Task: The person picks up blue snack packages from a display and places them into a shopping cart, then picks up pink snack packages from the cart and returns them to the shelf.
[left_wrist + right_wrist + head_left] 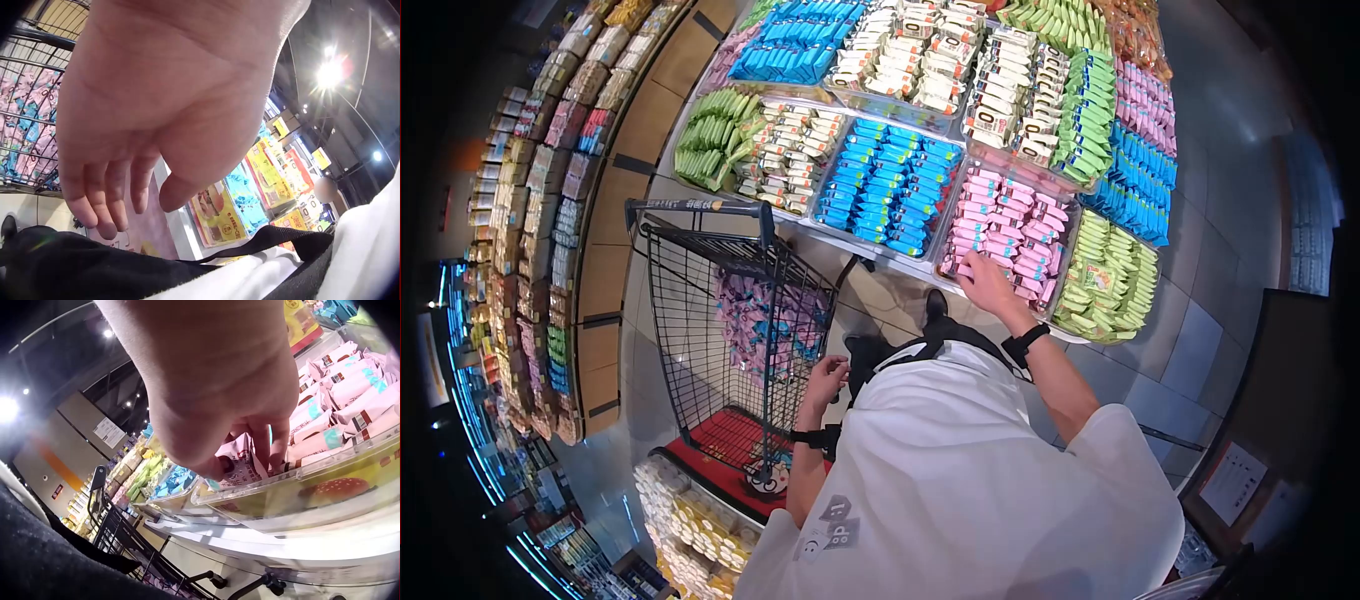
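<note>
My right hand (990, 284) reaches into the clear bin of pink packets (1003, 222) in the head view. In the right wrist view the right hand (231, 406) has its thumb and fingers curled round a pink packet (240, 464) just inside the bin's front wall (312, 487). My left hand (830, 375) hangs beside the shopping cart (700, 375), holding nothing. Its fingers are loosely bent in the left wrist view, where the left hand (156, 106) fills much of the frame. Pink and blue packets (765, 320) lie inside the cart.
Bins of blue packets (887, 185), white packets (790, 150) and green packets (1105, 280) surround the pink ones. Stocked shelves (550, 220) line the far left. Yellow-topped goods (700, 525) stand behind the cart. A dark panel with a paper sign (1233, 483) is at the right.
</note>
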Demonstrator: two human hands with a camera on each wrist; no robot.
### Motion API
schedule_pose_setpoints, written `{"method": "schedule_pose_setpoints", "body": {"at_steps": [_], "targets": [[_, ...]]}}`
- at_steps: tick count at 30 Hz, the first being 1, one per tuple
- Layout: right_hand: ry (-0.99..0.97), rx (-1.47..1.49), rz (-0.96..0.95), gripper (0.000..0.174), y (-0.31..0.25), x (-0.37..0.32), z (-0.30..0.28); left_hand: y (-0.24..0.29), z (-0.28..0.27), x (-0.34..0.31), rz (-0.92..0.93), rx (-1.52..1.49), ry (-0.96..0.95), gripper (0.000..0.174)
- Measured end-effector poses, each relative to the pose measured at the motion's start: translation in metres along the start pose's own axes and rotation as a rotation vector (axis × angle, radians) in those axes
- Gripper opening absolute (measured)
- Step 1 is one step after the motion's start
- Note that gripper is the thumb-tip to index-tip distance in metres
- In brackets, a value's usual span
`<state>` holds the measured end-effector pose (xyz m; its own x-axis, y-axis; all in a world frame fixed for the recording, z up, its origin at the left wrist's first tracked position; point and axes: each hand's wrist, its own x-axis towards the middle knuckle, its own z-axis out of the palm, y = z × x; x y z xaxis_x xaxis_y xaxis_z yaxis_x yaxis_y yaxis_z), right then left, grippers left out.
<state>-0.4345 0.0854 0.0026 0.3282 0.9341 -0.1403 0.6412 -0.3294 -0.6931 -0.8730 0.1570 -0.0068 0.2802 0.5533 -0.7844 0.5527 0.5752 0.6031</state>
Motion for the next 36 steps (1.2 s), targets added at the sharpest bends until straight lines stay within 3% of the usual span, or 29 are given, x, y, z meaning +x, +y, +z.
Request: {"method": "schedule_pose_setpoints", "body": {"at_steps": [3, 7, 13, 18, 21, 24, 28, 36], "targets": [[0.088, 0.066, -0.081, 0.026, 0.006, -0.005, 0.008, 0.002, 0.004, 0.003, 0.006, -0.015, -0.02, 0.022], [0.035, 0.001, 0.007, 0.023, 0.004, -0.007, 0.012, 0.007, 0.003, 0.011, 0.035, 0.022, -0.015, 0.022], [0.166, -0.088, -0.115, 0.018, -0.004, -0.003, 0.012, 0.021, 0.0, 0.011, 0.054, 0.091, -0.01, 0.023], [0.167, 0.026, -0.127, 0.018, 0.012, 0.001, 0.017, 0.018, 0.0, 0.009, 0.057, 0.083, -0.002, 0.024], [-0.003, 0.013, -0.085, 0.019, -0.008, 0.0, 0.0, 0.009, 0.002, 0.009, 0.051, 0.077, 0.0, 0.024], [-0.009, 0.003, -0.183, 0.021, 0.002, 0.0, 0.016, -0.001, 0.003, 0.008, 0.051, 0.072, -0.004, 0.024], [0.05, 0.073, -0.186, 0.019, -0.003, -0.002, 0.015, -0.008, 0.005, 0.008, 0.053, 0.077, -0.007, 0.025], [-0.061, 0.138, -0.122, 0.022, 0.011, 0.004, 0.012, -0.011, 0.005, 0.01, 0.038, 0.056, -0.001, 0.024]]}}
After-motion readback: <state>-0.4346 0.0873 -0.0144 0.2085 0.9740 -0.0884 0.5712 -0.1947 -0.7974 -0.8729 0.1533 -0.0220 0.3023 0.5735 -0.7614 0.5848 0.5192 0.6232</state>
